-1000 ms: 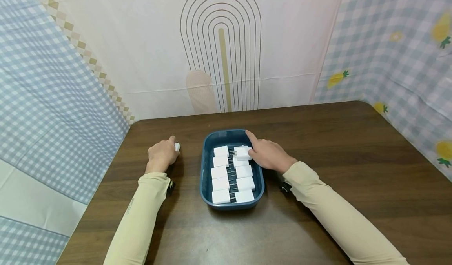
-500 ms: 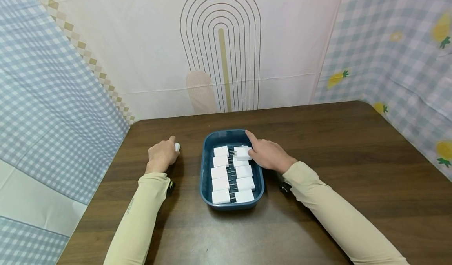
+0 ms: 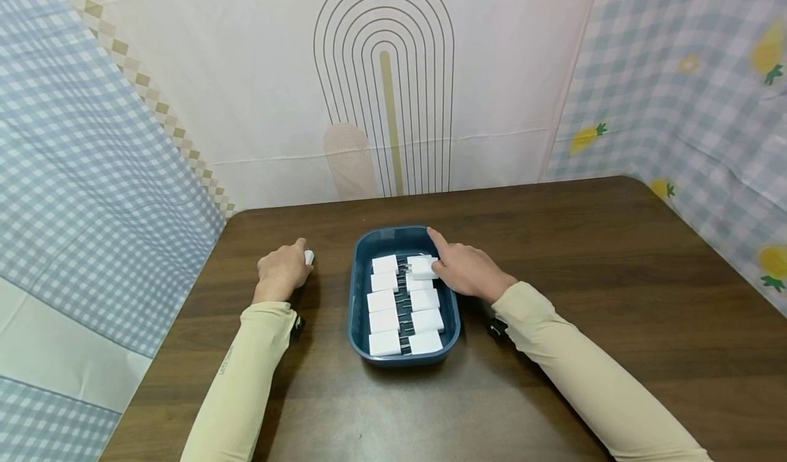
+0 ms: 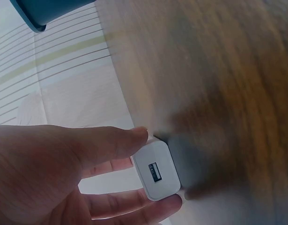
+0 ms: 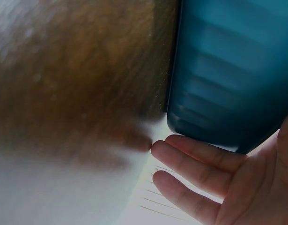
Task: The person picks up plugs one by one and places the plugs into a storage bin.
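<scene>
In the head view, my left hand (image 3: pixel 281 270) is left of the blue bin (image 3: pixel 352 298), low over the table. It pinches a white USB charger (image 4: pixel 158 171) between thumb and fingers; the left wrist view shows the USB port facing the camera. My right hand (image 3: pixel 470 267) holds the bin's right wall, thumb over the rim inside and other fingers outside. In the right wrist view, those fingers (image 5: pixel 193 166) lie along the outer wall, fairly straight. White chargers (image 3: pixel 384 320) fill the bin in two columns, prongs inward. One charger (image 3: pixel 422 267) lies on top beside my right thumb.
The dark wooden table (image 3: pixel 584 257) extends on both sides of the bin. A patterned white cloth (image 3: pixel 492 72) hangs behind its far edge, and checked cloth (image 3: pixel 111 141) hangs along the left side.
</scene>
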Demonstrator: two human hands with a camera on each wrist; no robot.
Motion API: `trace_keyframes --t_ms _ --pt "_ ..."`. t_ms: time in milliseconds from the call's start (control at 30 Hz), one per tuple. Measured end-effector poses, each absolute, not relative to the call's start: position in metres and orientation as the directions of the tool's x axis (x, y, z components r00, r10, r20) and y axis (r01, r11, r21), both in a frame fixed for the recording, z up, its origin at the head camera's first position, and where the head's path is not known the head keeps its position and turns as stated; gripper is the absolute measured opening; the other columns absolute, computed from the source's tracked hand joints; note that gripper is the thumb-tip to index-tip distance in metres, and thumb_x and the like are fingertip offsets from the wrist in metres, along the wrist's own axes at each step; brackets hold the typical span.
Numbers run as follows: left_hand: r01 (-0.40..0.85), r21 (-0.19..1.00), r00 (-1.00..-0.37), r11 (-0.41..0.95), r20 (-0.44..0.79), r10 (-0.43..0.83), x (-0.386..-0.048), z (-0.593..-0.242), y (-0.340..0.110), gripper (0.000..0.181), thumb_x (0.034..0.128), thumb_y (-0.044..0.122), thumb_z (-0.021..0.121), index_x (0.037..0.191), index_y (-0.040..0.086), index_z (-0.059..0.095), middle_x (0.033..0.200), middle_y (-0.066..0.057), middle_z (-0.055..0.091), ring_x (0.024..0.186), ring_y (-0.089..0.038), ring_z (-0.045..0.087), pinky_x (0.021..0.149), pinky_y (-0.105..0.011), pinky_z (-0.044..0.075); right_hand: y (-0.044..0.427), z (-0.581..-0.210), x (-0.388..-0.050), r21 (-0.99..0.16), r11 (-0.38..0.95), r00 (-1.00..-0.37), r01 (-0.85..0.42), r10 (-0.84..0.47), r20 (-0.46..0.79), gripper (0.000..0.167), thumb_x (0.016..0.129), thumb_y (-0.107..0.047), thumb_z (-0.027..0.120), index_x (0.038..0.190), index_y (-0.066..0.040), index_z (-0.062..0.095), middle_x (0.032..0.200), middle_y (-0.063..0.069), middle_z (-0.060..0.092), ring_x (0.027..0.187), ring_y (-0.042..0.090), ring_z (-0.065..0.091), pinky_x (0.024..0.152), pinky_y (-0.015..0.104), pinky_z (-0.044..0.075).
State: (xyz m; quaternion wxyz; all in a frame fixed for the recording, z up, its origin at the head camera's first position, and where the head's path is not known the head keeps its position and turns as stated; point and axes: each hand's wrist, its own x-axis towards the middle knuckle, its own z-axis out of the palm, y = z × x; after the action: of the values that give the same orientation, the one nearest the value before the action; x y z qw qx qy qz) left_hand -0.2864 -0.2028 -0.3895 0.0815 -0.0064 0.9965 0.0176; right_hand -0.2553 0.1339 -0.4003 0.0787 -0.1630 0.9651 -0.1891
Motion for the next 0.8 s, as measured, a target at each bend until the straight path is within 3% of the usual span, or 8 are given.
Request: trace_keyframes --t_ms 167,800 --pt "-0.012 0.026 -0.985 1.000 -0.173 -0.007 -0.2867 -0.3897 -0.2018 0.056 0.0982 0.028 0.063 0.148 0.011 0.044 0.120 -0.027 0.067 0.096 -0.045 0.068 0.070 -0.055 0.054 0.1337 -0.4003 -0.2551 -0.390 0.876 -0.935 -0.283 -0.342 -0.091 0.070 0.103 -0.027 0.044 0.163 -0.010 0.013 0.138 0.017 0.062 0.092 0.022 0.062 0.080 0.039 0.050" --pt "0.058 0.060 -0.995 0.997 -0.078 0.062 -0.2846 -0.3874 -0.1991 0.047 0.0903 0.021 0.070 0.135 0.016 0.059 0.113 -0.021 0.071 0.089 -0.037 0.068 0.065 -0.052 0.053 0.1335 -0.4003 -0.2549 -0.396 0.875 -0.936 -0.279 -0.340 -0.092 0.070 0.103 -0.027 0.044 0.163 -0.010 0.013 0.136 0.016 0.063 0.091 0.022 0.061 0.079 0.039 0.049"
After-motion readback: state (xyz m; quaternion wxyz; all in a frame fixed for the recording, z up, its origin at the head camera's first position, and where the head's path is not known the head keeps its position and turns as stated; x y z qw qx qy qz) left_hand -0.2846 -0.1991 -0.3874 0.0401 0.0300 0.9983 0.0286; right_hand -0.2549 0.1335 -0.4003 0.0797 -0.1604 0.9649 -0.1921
